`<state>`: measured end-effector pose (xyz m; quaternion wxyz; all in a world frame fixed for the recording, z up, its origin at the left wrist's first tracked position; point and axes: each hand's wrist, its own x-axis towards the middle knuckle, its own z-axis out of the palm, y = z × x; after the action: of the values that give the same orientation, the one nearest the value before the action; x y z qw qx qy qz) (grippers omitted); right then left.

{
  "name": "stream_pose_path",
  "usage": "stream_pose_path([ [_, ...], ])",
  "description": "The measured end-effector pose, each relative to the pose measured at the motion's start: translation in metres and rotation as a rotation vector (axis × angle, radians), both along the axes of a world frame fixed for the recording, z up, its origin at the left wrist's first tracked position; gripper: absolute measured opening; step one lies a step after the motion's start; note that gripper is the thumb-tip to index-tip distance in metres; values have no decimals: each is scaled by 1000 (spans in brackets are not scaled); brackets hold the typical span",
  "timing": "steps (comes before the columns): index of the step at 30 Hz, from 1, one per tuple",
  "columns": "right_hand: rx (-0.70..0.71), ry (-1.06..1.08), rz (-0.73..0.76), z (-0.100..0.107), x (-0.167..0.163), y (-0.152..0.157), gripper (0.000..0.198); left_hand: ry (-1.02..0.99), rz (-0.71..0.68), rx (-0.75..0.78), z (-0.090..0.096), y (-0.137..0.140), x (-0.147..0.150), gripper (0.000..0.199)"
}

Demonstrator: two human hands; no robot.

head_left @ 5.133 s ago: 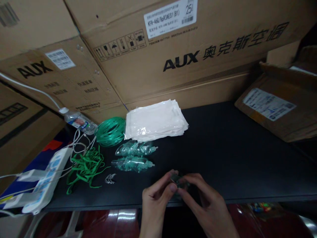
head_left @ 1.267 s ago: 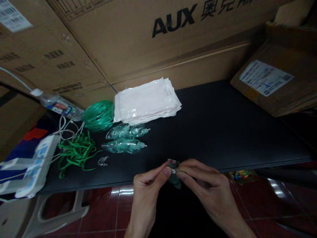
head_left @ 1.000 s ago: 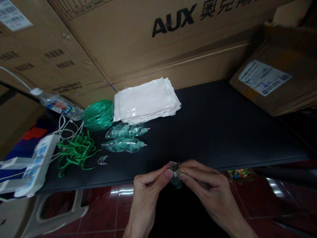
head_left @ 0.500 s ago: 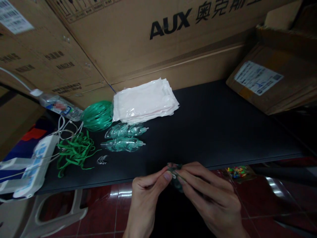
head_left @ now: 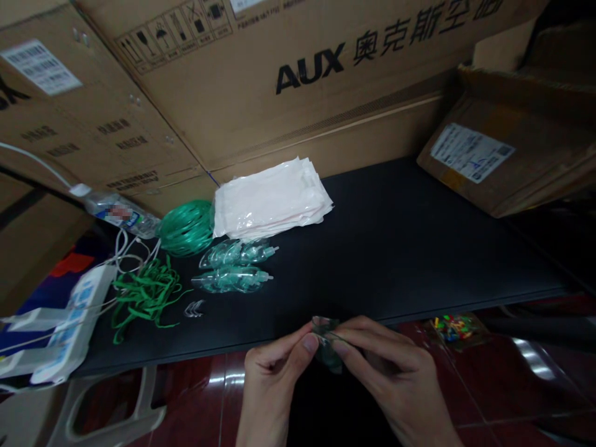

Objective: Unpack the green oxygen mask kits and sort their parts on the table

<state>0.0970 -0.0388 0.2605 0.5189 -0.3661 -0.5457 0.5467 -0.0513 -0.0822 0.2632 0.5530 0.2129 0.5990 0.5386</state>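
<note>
Just beyond the table's front edge, my left hand [head_left: 282, 366] pinches the near side of a small clear green mask [head_left: 328, 357] between thumb and fingers. My right hand [head_left: 390, 366] is closed at the mask's other side, with a thin dark strand at its fingertips that is too small to make out. Most of the mask hangs below the fingers, partly hidden. On the table lie two rows of nested clear green masks [head_left: 237, 279], several bent metal nose strips [head_left: 194, 308] and a tangle of green elastic straps [head_left: 146, 292].
Behind the masks are a coil of green tubing [head_left: 187, 230] and a stack of white packets [head_left: 270, 198]. A plastic bottle [head_left: 121, 214] and a white power strip [head_left: 74, 326] are at the left. Large cartons [head_left: 223, 93] line the back; an open carton [head_left: 512, 143] stands right.
The view has shifted slightly, so the table things appear a little lower. Both hands keep hold of the mask, which has turned slightly between the fingers.
</note>
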Motion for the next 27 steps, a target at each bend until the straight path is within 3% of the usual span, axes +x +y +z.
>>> stream_pose_path([
  [6,0,-1,4,5,0,1,33,-27,1,21,3,1,0,30],
  [19,338,-94,-171,1,-6,-10,46,28,-1,6,6,1,1,31],
  [27,406,-162,-200,-5,-7,-13,45,-35,-2,13,6,1,1,28],
])
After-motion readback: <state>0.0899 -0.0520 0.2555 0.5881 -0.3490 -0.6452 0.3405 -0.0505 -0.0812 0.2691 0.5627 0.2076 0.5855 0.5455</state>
